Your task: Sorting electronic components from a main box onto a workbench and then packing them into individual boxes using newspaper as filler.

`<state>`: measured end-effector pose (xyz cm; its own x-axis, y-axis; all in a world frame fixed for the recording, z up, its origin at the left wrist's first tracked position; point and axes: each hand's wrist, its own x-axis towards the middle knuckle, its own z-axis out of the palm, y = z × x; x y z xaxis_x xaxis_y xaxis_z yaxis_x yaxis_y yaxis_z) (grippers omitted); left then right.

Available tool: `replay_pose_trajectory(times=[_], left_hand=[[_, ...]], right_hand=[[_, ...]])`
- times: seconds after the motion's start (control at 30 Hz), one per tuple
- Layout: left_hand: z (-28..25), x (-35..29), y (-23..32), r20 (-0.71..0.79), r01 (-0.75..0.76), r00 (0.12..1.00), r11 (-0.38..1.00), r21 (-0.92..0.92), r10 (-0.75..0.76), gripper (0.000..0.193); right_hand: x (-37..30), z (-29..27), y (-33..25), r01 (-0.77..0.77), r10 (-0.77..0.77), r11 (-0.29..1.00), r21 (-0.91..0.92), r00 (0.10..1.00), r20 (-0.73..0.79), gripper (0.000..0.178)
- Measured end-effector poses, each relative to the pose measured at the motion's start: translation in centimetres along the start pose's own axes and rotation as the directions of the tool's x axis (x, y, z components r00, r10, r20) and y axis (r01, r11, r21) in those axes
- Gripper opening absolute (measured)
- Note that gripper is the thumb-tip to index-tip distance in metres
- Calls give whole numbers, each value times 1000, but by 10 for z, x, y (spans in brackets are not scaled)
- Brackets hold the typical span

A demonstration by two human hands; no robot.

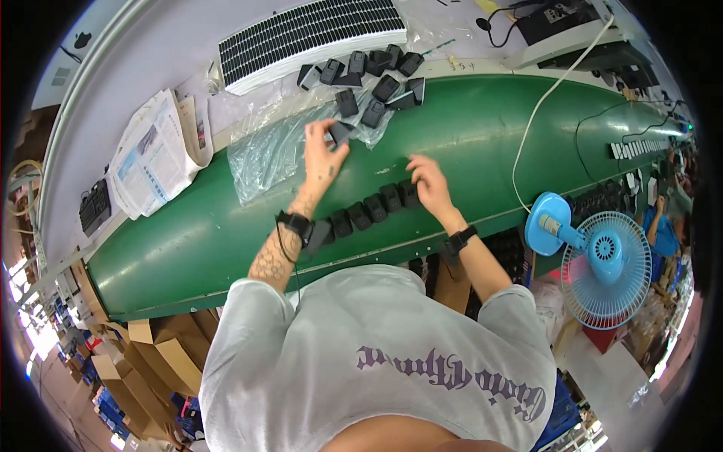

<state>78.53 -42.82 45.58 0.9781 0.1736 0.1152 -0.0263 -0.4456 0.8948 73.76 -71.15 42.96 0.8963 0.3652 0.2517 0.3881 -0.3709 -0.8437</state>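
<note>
Down on our left stand open cardboard boxes [154,354]; we cannot tell their contents. Along the near side of the green tabletop [467,120], we count at least six black devices [359,216] in one row. Our right hand [432,188] is at its right end, grip apart. Our left hand [324,160] has its grip clamped on one dark piece [341,132] near one clear plastic sheet [263,154]. Beyond, roughly twelve more units [373,113] lie clustered before one white slab [312,41] patterned with dark rectangles.
</note>
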Motion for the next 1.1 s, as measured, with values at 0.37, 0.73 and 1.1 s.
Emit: replay_pose_trajectory(times=[0.37,0.73,1.1], left_hand=[[40,-4,80,470,-345,833,938,26,293,65],[87,56,-7,352,-141,928,755,640,-125,60],[74,-10,57,110,144,983,989,30,-146,44]], right_hand=[[24,-25,-32,-492,562,737,463,827,-14,45],[9,-60,-5,-304,196,944,126,827,526,47],[21,-34,-50,-407,443,791,457,896,32,54]])
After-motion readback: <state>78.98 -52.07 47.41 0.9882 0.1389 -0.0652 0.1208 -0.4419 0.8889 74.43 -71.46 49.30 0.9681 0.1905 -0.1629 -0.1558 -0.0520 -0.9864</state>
